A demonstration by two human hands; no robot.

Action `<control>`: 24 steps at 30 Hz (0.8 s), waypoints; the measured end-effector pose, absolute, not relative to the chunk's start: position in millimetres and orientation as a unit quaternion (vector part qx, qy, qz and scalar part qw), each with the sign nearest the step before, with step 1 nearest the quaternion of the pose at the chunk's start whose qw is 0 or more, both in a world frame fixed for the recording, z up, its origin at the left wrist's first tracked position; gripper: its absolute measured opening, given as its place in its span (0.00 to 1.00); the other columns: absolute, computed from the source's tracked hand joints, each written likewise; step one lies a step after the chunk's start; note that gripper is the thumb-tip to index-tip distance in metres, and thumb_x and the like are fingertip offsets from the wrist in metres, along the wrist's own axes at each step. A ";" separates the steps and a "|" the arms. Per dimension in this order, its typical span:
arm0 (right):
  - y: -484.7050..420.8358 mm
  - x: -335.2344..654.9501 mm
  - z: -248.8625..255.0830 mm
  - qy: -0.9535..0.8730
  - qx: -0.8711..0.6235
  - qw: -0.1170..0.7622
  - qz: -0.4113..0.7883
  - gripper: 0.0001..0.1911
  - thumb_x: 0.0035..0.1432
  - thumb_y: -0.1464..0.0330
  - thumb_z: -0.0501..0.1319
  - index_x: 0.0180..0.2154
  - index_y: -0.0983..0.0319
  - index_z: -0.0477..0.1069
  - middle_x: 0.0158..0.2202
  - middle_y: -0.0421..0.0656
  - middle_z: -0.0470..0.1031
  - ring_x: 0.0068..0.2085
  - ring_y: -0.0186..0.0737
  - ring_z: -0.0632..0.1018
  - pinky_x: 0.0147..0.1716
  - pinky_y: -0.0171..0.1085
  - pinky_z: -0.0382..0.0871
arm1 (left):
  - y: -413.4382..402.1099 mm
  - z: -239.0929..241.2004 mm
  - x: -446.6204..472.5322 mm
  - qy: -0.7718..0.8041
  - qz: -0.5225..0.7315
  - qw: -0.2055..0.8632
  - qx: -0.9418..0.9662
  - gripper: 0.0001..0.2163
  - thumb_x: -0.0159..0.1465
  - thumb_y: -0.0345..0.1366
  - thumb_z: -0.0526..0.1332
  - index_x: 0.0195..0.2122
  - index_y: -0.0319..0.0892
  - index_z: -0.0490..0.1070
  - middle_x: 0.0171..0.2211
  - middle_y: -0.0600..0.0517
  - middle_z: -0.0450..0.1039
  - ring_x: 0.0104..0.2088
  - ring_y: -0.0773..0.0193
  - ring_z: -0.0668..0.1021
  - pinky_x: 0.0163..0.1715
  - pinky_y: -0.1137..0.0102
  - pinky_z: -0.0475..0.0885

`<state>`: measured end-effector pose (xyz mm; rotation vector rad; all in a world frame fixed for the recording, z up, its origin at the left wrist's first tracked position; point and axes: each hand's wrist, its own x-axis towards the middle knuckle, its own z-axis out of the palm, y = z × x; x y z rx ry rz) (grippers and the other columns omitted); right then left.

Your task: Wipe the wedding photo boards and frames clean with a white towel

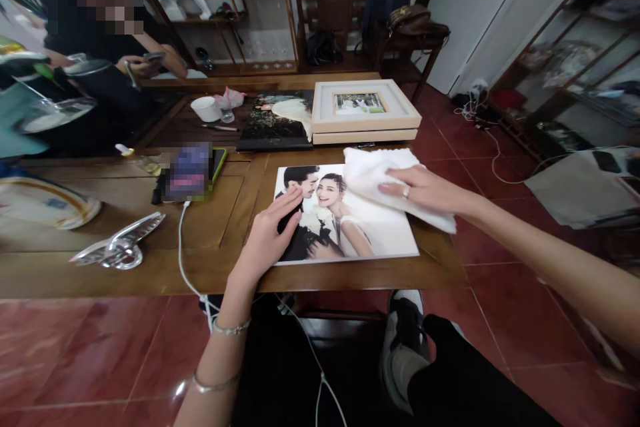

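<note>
A wedding photo panel (365, 240) lies flat near the front edge of the wooden table (320, 278). My left hand (270, 227) rests on its left side, fingers stretched out over the picture. In my right hand (425, 188) is a white cloth (363, 170), pressed on the panel's upper right part and hanging past its right edge. The cloth hides that corner. Behind the panel stands a light wooden picture frame (367, 130) with a small photo in it, stacked on another flat piece. Beside it lies a dark photo panel (273, 127).
To the left are a phone (193, 174) on a white cable, a silver hair claw clip (120, 244), a small dropper bottle (143, 160) and a white cup (206, 109). Across the table a person (100, 27) holds a phone. A dark kettle (95, 94) stands nearby.
</note>
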<state>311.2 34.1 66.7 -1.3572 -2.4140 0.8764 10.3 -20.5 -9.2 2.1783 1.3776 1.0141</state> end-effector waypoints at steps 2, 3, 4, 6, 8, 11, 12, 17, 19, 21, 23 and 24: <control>6.7 314.2 75.2 -0.827 -0.464 0.062 0.311 0.21 0.62 0.51 0.50 0.29 0.60 0.68 0.32 0.42 0.73 0.37 0.46 0.72 0.39 0.40 0.61 | -20.3 -9.4 10.8 0.488 0.363 0.181 0.773 0.17 0.67 0.35 0.55 0.56 0.40 0.68 0.59 0.47 0.66 0.61 0.58 0.66 0.62 0.57 0.60; -7.2 316.1 79.5 -0.823 -0.464 0.031 0.325 0.21 0.62 0.51 0.50 0.28 0.59 0.67 0.30 0.42 0.72 0.36 0.45 0.72 0.39 0.40 0.61 | -20.1 -9.5 11.1 0.488 0.363 0.180 0.773 0.17 0.67 0.35 0.55 0.56 0.40 0.68 0.59 0.46 0.66 0.61 0.58 0.66 0.62 0.57 0.60; -20.4 318.4 83.5 -0.816 -0.466 -0.002 0.343 0.21 0.62 0.51 0.50 0.27 0.59 0.66 0.30 0.41 0.72 0.36 0.46 0.72 0.39 0.40 0.61 | -20.0 -9.5 11.4 0.488 0.364 0.179 0.773 0.17 0.67 0.35 0.55 0.56 0.40 0.69 0.59 0.46 0.66 0.61 0.58 0.67 0.62 0.57 0.60; -42.4 323.6 90.2 -0.789 -0.473 -0.064 0.386 0.20 0.61 0.50 0.51 0.29 0.57 0.68 0.32 0.41 0.74 0.39 0.47 0.73 0.40 0.40 0.62 | -19.6 -9.8 11.9 0.487 0.364 0.179 0.773 0.17 0.67 0.35 0.55 0.56 0.39 0.68 0.59 0.45 0.66 0.61 0.58 0.67 0.62 0.58 0.60; -56.2 328.7 94.7 -0.762 -0.487 -0.109 0.413 0.19 0.60 0.48 0.52 0.32 0.54 0.70 0.37 0.40 0.75 0.43 0.47 0.73 0.43 0.40 0.63 | -19.3 -10.0 11.9 0.484 0.363 0.177 0.776 0.17 0.67 0.35 0.55 0.56 0.38 0.68 0.59 0.45 0.66 0.61 0.58 0.66 0.62 0.58 0.60; -59.0 331.3 98.2 -0.745 -0.496 -0.128 0.427 0.18 0.58 0.48 0.54 0.33 0.52 0.72 0.39 0.39 0.75 0.44 0.47 0.73 0.45 0.39 0.63 | -19.2 -10.0 10.8 0.477 0.360 0.176 0.782 0.17 0.67 0.34 0.55 0.57 0.39 0.68 0.59 0.46 0.66 0.61 0.57 0.66 0.62 0.57 0.59; -55.5 329.9 98.8 -0.748 -0.493 -0.118 0.428 0.18 0.59 0.48 0.53 0.33 0.53 0.72 0.39 0.39 0.75 0.45 0.47 0.73 0.45 0.39 0.63 | -19.3 -9.9 10.2 0.474 0.359 0.175 0.785 0.18 0.67 0.34 0.55 0.57 0.40 0.68 0.59 0.46 0.66 0.62 0.57 0.65 0.63 0.57 0.59; -15.9 311.6 97.4 -0.803 -0.459 -0.013 0.380 0.21 0.61 0.51 0.51 0.34 0.58 0.73 0.37 0.42 0.76 0.41 0.46 0.74 0.42 0.40 0.64 | -19.7 -10.3 8.9 0.470 0.358 0.171 0.789 0.18 0.67 0.34 0.55 0.57 0.38 0.68 0.59 0.45 0.66 0.62 0.58 0.65 0.63 0.57 0.59; 6.8 304.4 93.1 -0.820 -0.443 0.033 0.362 0.22 0.61 0.51 0.51 0.34 0.60 0.73 0.37 0.44 0.76 0.39 0.46 0.74 0.41 0.41 0.64 | -19.2 -10.7 9.0 0.469 0.359 0.170 0.789 0.17 0.67 0.34 0.55 0.56 0.38 0.68 0.59 0.45 0.66 0.62 0.58 0.65 0.62 0.57 0.59; 30.1 299.1 86.2 -0.822 -0.439 0.074 0.356 0.22 0.61 0.50 0.52 0.34 0.61 0.73 0.40 0.45 0.76 0.40 0.46 0.74 0.41 0.41 0.64 | -18.7 -11.1 9.1 0.468 0.359 0.170 0.790 0.17 0.67 0.34 0.55 0.57 0.39 0.68 0.59 0.45 0.66 0.62 0.58 0.65 0.62 0.57 0.60; 50.5 295.0 77.1 -0.815 -0.450 0.112 0.348 0.22 0.60 0.50 0.53 0.35 0.61 0.73 0.43 0.45 0.76 0.42 0.48 0.74 0.43 0.42 0.64 | -18.4 -11.2 9.1 0.467 0.358 0.171 0.790 0.17 0.67 0.34 0.55 0.57 0.40 0.68 0.59 0.46 0.65 0.62 0.58 0.65 0.62 0.56 0.60; 58.3 293.2 72.0 -0.809 -0.459 0.133 0.342 0.23 0.59 0.49 0.53 0.36 0.61 0.73 0.44 0.46 0.76 0.43 0.49 0.74 0.44 0.42 0.64 | -18.4 -11.2 9.2 0.468 0.358 0.172 0.790 0.17 0.67 0.34 0.55 0.57 0.41 0.68 0.59 0.46 0.65 0.62 0.58 0.65 0.62 0.56 0.60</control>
